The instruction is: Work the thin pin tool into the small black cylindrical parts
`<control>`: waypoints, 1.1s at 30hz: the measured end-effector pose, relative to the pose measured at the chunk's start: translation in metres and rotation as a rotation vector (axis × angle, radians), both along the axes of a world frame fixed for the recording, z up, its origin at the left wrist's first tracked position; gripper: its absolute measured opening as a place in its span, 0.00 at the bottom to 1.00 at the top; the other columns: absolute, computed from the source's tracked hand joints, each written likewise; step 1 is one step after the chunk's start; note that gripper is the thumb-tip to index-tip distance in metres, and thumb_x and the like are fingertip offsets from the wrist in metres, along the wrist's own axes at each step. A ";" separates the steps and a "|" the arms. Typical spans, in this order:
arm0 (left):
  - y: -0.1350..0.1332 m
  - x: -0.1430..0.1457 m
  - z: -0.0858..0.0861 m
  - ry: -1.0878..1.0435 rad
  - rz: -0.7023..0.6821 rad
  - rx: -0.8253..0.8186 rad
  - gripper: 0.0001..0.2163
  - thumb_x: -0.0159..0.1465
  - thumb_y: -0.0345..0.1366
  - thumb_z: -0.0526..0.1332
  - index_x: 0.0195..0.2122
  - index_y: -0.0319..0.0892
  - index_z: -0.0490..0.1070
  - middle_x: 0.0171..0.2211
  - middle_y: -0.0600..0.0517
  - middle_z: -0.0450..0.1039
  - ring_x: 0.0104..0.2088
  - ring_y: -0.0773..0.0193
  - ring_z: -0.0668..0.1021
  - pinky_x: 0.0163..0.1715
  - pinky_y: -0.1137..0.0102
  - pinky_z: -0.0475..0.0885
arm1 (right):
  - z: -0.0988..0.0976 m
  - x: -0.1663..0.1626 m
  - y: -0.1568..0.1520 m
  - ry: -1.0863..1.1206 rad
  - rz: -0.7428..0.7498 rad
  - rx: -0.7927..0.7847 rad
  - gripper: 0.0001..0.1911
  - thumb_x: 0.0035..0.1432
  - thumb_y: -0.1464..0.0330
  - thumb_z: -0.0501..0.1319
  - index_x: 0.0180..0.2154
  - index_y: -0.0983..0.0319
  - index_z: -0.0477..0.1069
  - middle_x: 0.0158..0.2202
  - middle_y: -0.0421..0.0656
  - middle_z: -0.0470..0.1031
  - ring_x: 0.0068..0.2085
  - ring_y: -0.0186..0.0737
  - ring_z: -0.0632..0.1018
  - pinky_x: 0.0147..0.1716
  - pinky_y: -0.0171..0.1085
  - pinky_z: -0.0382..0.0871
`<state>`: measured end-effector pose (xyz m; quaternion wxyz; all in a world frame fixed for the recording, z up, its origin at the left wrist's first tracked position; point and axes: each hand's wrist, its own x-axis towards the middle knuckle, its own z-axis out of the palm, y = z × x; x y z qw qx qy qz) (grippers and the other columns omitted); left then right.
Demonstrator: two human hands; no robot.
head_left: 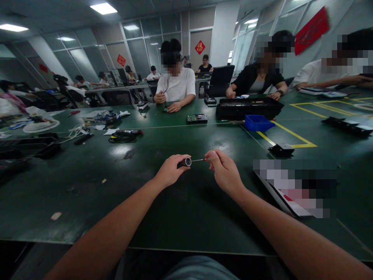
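In the head view, my left hand (169, 171) is closed around a short dark cylinder with a round, silver-rimmed end, which looks like a flashlight (187, 161). That end faces toward me and to the right. A thin screwdriver (198, 160) with a red handle is pinched in my right hand (226, 171). Its metal shaft points left, with the tip at the cylinder's rim; whether the tip touches or goes inside, I cannot tell. Both hands are just above the green table (186, 214).
A coiled black cable (124, 136) lies ahead on the left. Farther off are a hard drive (197, 118), a long black tray (249, 107) and a blue bin (258, 123). A white box (279, 190) lies right of my right hand. Several people sit opposite.
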<state>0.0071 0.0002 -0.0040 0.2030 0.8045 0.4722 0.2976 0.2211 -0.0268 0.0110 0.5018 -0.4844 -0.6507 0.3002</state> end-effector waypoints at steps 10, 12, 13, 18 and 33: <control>0.003 -0.001 0.001 -0.037 0.045 0.016 0.17 0.64 0.33 0.65 0.55 0.46 0.72 0.50 0.49 0.76 0.51 0.55 0.76 0.55 0.60 0.68 | -0.009 -0.006 0.011 0.396 0.042 -0.136 0.17 0.62 0.54 0.59 0.40 0.61 0.73 0.34 0.43 0.76 0.35 0.39 0.77 0.40 0.42 0.74; 0.003 -0.001 0.003 -0.059 0.058 0.025 0.17 0.64 0.33 0.65 0.54 0.45 0.72 0.51 0.49 0.76 0.52 0.56 0.75 0.56 0.60 0.67 | -0.010 -0.007 0.012 0.448 0.051 -0.159 0.17 0.61 0.53 0.59 0.39 0.61 0.73 0.34 0.43 0.76 0.34 0.39 0.77 0.40 0.42 0.75; 0.003 -0.001 0.003 -0.067 0.060 0.031 0.17 0.64 0.32 0.64 0.54 0.45 0.72 0.51 0.49 0.75 0.53 0.56 0.75 0.56 0.59 0.67 | -0.011 -0.008 0.012 0.474 0.053 -0.163 0.17 0.60 0.53 0.60 0.39 0.60 0.73 0.34 0.43 0.76 0.34 0.38 0.77 0.40 0.42 0.75; 0.004 -0.001 0.007 -0.068 -0.001 0.086 0.17 0.64 0.31 0.65 0.54 0.46 0.72 0.52 0.50 0.75 0.53 0.58 0.74 0.57 0.61 0.66 | -0.013 -0.007 0.018 0.648 0.058 -0.253 0.15 0.60 0.54 0.60 0.36 0.60 0.72 0.31 0.42 0.73 0.31 0.38 0.76 0.39 0.44 0.77; 0.003 0.001 0.004 0.131 0.015 -0.014 0.17 0.63 0.33 0.65 0.53 0.44 0.73 0.45 0.49 0.76 0.46 0.55 0.75 0.49 0.61 0.67 | -0.014 0.000 0.017 0.337 -0.090 -0.080 0.16 0.64 0.54 0.56 0.38 0.59 0.71 0.33 0.42 0.75 0.33 0.39 0.76 0.35 0.41 0.72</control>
